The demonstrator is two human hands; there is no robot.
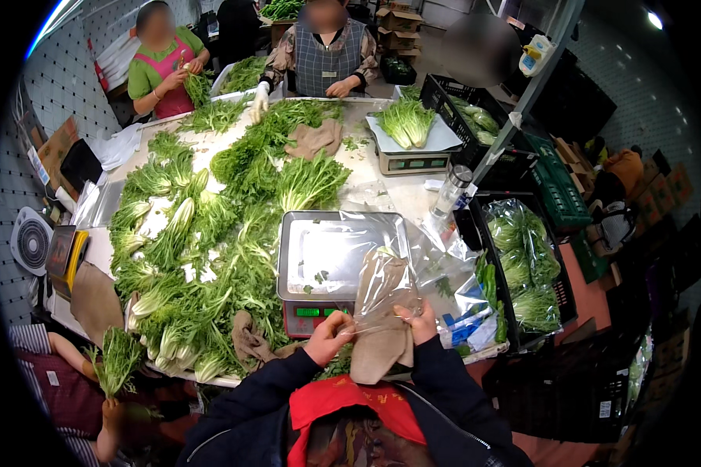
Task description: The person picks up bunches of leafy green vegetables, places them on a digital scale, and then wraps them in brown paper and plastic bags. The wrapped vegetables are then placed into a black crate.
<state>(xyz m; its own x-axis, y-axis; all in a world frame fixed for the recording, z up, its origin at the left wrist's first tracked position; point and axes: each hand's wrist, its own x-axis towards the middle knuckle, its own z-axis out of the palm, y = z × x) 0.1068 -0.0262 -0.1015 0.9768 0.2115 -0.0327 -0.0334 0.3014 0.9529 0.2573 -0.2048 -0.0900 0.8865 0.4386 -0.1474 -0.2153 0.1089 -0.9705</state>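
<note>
A clear plastic bag (374, 292) is stretched between my two hands near the table's front edge. My left hand (329, 337) pinches its left side. On the other side, my right hand (419, 321) grips the bag between thumb and fingers. A brown cloth (380, 344) shows through and below the film; whether it touches my hands I cannot tell. Just beyond stands a digital scale with a steel pan (321, 257), lit green digits and a few leaf scraps on it. Part of the bag overlaps the pan's right side.
Leafy greens (222, 298) heap the table's left. A second scale (415, 162) bears a bunch of greens (406, 121). At right are a glass bottle (453, 190), loose plastic bags (444, 257) and a black crate (566, 292) of bagged greens. Other people work around the table.
</note>
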